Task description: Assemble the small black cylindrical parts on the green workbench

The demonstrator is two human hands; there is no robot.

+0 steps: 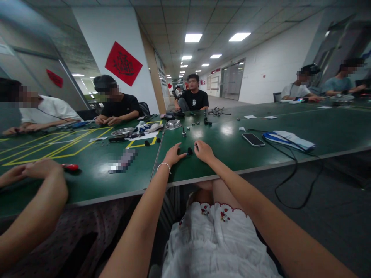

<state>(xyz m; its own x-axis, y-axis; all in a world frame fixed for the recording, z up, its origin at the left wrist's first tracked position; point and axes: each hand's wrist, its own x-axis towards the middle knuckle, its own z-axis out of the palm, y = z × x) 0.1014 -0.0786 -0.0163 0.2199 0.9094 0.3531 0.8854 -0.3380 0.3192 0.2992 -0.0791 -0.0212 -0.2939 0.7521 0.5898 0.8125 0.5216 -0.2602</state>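
Note:
My left hand rests on the green table, fingers curled toward a small black part that lies between my two hands. My right hand is just right of that part, fingers pinched on a small dark piece that I cannot make out. A bracelet circles my left wrist. Farther back on the table stand a small metal piece, several small black parts and a round metal dish.
A phone lies to the right, beside a blue and white folded item and a black cable hanging over the table edge. A neighbour's arm is at my left near a red object. Several people sit around the table.

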